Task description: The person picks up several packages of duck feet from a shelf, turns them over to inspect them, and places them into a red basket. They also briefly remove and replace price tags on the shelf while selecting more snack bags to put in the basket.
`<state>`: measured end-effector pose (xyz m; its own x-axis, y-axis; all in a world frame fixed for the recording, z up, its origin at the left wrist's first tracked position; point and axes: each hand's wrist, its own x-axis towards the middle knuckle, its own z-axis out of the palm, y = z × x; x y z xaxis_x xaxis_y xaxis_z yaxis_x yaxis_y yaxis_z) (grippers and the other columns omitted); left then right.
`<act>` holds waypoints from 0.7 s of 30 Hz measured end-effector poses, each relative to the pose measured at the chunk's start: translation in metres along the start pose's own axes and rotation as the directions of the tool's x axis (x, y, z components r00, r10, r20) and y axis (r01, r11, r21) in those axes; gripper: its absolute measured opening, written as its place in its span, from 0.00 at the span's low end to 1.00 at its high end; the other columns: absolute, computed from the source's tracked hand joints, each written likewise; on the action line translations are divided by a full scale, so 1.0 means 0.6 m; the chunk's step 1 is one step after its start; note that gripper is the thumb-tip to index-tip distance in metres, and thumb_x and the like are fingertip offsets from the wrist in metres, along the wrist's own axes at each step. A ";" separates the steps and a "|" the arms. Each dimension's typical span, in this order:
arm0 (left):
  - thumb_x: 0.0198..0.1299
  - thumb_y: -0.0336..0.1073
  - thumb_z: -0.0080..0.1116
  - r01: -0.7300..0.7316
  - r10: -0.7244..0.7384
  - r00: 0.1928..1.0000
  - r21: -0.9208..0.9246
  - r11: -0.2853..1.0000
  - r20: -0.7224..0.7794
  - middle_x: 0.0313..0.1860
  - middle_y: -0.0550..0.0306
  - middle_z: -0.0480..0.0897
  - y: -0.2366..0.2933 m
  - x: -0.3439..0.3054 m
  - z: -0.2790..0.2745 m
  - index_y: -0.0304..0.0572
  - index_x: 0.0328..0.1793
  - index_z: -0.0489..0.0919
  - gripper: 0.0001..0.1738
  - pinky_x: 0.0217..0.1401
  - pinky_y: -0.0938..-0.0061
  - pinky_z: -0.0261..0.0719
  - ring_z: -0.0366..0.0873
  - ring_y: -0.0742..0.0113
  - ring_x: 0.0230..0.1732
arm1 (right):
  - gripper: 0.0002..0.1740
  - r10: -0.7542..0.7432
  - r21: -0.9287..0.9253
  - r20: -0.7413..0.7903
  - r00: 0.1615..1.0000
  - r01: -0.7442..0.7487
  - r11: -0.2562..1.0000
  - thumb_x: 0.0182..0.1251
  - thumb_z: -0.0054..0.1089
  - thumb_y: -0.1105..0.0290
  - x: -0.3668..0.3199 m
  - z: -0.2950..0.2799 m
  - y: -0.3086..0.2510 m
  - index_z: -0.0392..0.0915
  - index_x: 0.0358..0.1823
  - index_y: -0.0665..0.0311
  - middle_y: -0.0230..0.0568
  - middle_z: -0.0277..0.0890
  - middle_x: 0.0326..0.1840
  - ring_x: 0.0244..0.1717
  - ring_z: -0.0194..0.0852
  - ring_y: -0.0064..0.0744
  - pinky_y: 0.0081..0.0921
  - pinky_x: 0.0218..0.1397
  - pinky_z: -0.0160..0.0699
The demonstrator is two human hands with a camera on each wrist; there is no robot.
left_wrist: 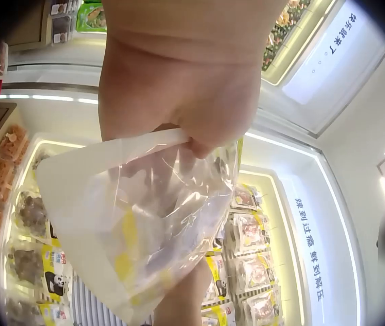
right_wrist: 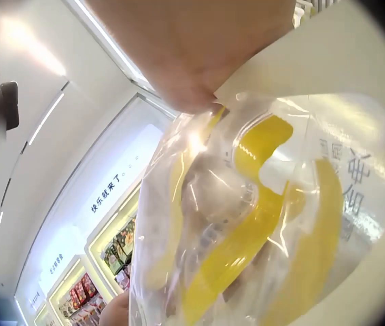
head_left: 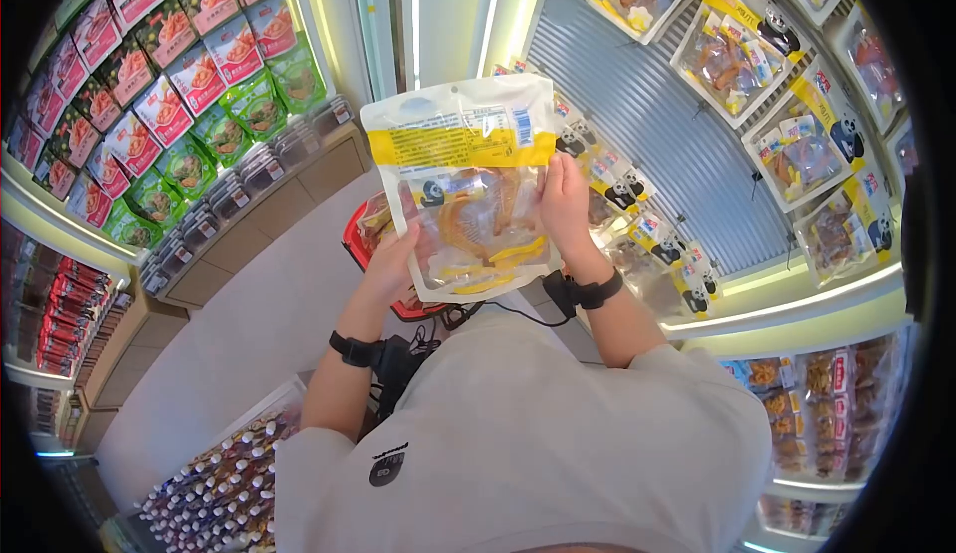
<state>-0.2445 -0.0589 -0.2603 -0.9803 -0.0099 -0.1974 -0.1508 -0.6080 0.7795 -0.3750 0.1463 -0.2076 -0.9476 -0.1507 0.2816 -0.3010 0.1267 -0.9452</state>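
A large see-through food pouch (head_left: 478, 205) with white edges and a yellow printed band is held up in front of the body. Brownish pieces of food and smaller packets show through its clear front. My left hand (head_left: 391, 266) pinches its left edge low down, and my right hand (head_left: 566, 205) grips the right edge higher up. In the left wrist view the thumb of the left hand (left_wrist: 185, 95) lies over the white margin of the pouch (left_wrist: 77, 190). From the right wrist, the right hand (right_wrist: 192, 61) meets the pouch (right_wrist: 240, 251) at its edge; the fingers behind are hidden.
A red shopping basket (head_left: 354, 239) with packs inside sits behind the pouch, partly covered. Similar panda-printed pouches (head_left: 737, 50) hang on the lit rack at right. Pink and green snack bags (head_left: 159, 105) line the left shelves. White-topped items (head_left: 219, 483) stand at lower left.
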 end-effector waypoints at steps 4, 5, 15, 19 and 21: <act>0.67 0.45 0.39 -0.022 0.019 0.999 0.052 0.998 0.050 0.39 0.65 0.73 0.013 0.002 -0.027 0.40 0.57 0.68 0.20 0.35 0.82 0.68 0.70 0.77 0.37 | 0.14 -0.023 0.085 0.038 0.999 0.019 0.996 0.71 0.35 0.66 0.007 0.017 0.007 0.65 0.29 0.65 0.29 0.62 0.14 0.13 0.60 0.18 0.18 0.17 0.59; 0.67 0.45 0.40 -0.031 0.028 0.998 0.049 0.998 0.061 0.38 0.66 0.73 0.021 0.003 -0.031 0.40 0.57 0.68 0.20 0.34 0.82 0.67 0.69 0.78 0.36 | 0.14 -0.014 0.098 0.043 0.999 0.010 0.995 0.71 0.35 0.66 0.013 0.026 0.006 0.65 0.29 0.65 0.29 0.62 0.14 0.13 0.60 0.18 0.18 0.17 0.59; 0.66 0.44 0.44 -0.195 0.212 0.954 0.098 0.976 -0.210 0.45 0.60 0.74 0.087 0.090 -0.053 0.38 0.55 0.68 0.19 0.49 0.74 0.72 0.72 0.72 0.47 | 0.14 0.043 0.308 0.269 0.962 -0.129 0.943 0.70 0.41 0.63 0.144 0.118 0.078 0.70 0.33 0.64 0.26 0.66 0.22 0.22 0.62 0.15 0.15 0.26 0.63; 0.65 0.47 0.42 -0.272 0.307 0.931 0.188 0.944 -0.198 0.31 0.60 0.75 0.116 0.171 -0.079 0.40 0.48 0.69 0.18 0.30 0.76 0.73 0.72 0.72 0.27 | 0.15 -0.005 0.268 0.206 0.978 -0.051 0.962 0.69 0.43 0.62 0.205 0.134 0.074 0.73 0.31 0.65 0.27 0.69 0.24 0.24 0.64 0.15 0.15 0.29 0.65; 0.65 0.43 0.45 -0.222 0.247 0.962 0.189 0.957 -0.119 0.45 0.59 0.75 0.139 0.203 -0.095 0.35 0.54 0.69 0.19 0.49 0.73 0.72 0.72 0.73 0.46 | 0.15 -0.010 0.287 0.212 0.977 -0.052 0.957 0.69 0.43 0.62 0.242 0.147 0.086 0.73 0.31 0.65 0.28 0.70 0.24 0.24 0.65 0.15 0.15 0.29 0.65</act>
<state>-0.3693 -0.1564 -0.2534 -0.9647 -0.2541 -0.0684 0.0492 -0.4296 0.9017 -0.5191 0.0447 -0.2301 -0.9002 -0.3567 0.2497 -0.2077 -0.1523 -0.9663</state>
